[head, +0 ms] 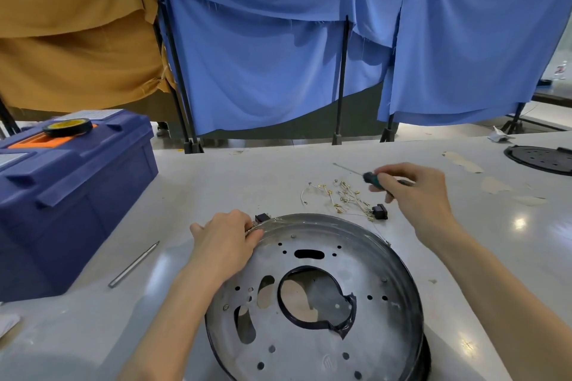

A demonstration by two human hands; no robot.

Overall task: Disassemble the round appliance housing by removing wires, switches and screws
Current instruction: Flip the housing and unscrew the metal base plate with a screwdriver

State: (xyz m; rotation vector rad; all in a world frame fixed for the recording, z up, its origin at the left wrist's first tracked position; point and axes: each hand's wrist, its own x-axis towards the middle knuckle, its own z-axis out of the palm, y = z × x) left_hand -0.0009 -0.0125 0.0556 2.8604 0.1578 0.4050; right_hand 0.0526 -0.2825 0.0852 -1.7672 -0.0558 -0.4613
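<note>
Left hand (227, 235) gripping round metal housing (312, 297) rim, right hand (414, 192) holding screwdriver (371, 178)

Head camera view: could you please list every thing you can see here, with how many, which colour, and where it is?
housing: 1, silver, round, near edge of the table
wires: a small pile, white with gold ends, behind the housing
switches: 2, black; one loose beside the wires, one at the housing's far rim
screwdriver: 1, green and black handle, in the right hand
metal rod: 1, silver, left of the housing
toolbox: 1, blue, left side
tape roll: 1, black, on the toolbox
round plate: 1, black, far right
curtains: several, blue and mustard, behind the table
table: 1, pale grey
left hand: holds the housing rim
right hand: holds the screwdriver
</note>
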